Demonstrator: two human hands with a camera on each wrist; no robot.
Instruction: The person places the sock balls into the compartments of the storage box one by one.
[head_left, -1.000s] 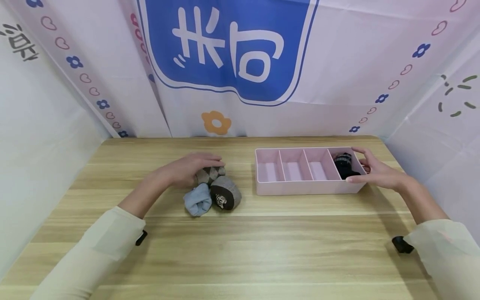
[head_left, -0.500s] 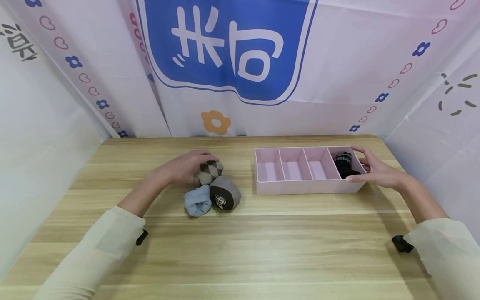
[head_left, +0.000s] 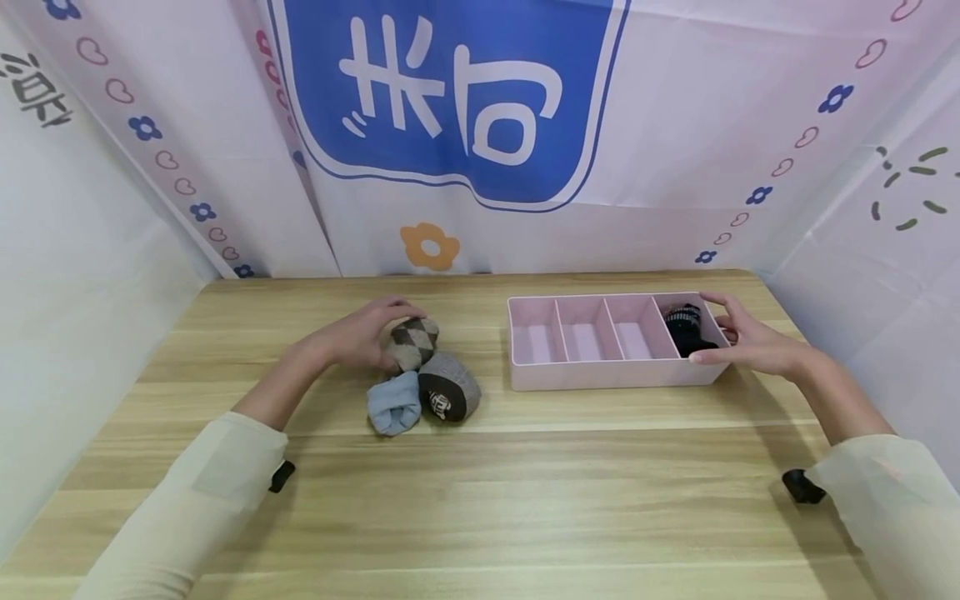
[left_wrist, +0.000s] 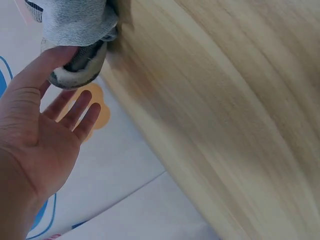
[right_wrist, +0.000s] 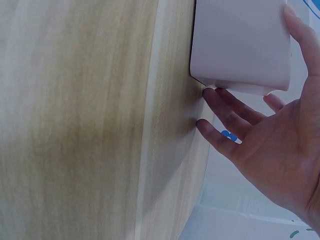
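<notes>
- Drawn slightly leftward since the earlier head frames are the left hand (head_left: 362,335) and the rolled argyle sock (head_left: 415,343) in its fingers; more of the sock's diamond pattern is now exposed.
- Nearest, in front of both grips, the wood-grain table (head_left: 480,500) is seen, crossed at its sides by the left sleeve (head_left: 225,467) and the right sleeve (head_left: 888,483).
- Just before the left grip, a light-blue sock (head_left: 395,398) is set on the table, rolled, its folded hollow turned toward the viewer.
- Touching it, in front and to the right of the left grip, a grey sock (head_left: 453,383) is set, its dark panel marked with a pale print.
- Behind these two, the argyle sock is grasped between the left thumb and fingers; whether it is lifted clear of the table cannot be told.
- Well to the right of that grip, a pink box (head_left: 585,377) with four compartments is gripped at its right end by the right hand (head_left: 757,343), the near rim met by the thumb and the far rim by a finger.
- Just beside the right grip, a black sock (head_left: 686,333) is held in the end compartment.
- Farthest, beyond both grips, a pale cloth backdrop (head_left: 667,167) is hung, printed with a blue emblem (head_left: 517,25).
</notes>
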